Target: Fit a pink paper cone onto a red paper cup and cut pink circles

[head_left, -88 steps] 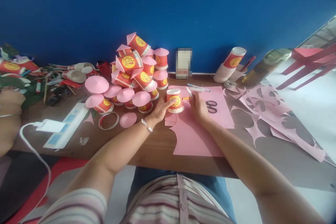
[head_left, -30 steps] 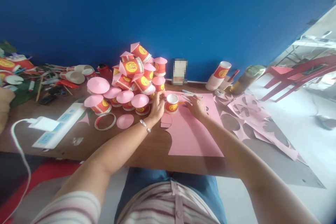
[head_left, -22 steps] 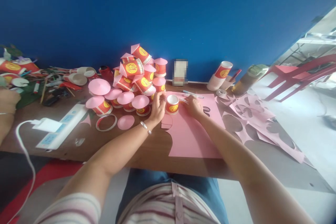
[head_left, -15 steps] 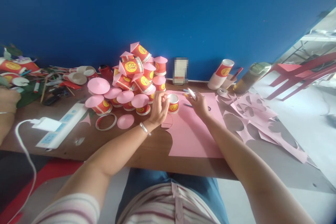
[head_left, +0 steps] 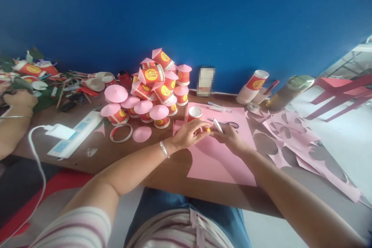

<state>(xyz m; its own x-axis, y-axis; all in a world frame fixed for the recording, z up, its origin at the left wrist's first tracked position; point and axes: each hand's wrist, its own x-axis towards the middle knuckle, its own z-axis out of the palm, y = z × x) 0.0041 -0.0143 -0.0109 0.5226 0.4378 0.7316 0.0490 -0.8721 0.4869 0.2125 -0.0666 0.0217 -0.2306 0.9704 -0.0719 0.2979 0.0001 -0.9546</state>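
My right hand (head_left: 231, 136) is closed around a white glue tube (head_left: 217, 125) that points up and away. My left hand (head_left: 190, 133) reaches in from the left, its fingertips pinched at a small yellow cap (head_left: 208, 129) beside the tube. Just behind my left fingers stands a red and white paper cup (head_left: 195, 113), open side up, on a sheet of pink paper (head_left: 222, 166). Scissors (head_left: 232, 124) lie on that sheet, partly hidden by my right hand. Farther back on the paper is a clear-barrelled pen (head_left: 219, 108).
Left of the sheet, red cups with pink cone tops (head_left: 158, 81) are piled up. A tape ring (head_left: 121, 133), a pink disc (head_left: 142, 134) and a power strip (head_left: 74, 135) lie nearby. Paper scraps (head_left: 290, 131) and a bottle (head_left: 290, 92) are right. Another person's hand (head_left: 21, 102) is far left.
My left hand has left the cup and moved right to the yellow cap. My right hand has come nearer with the glue tube. The view has shifted slightly.
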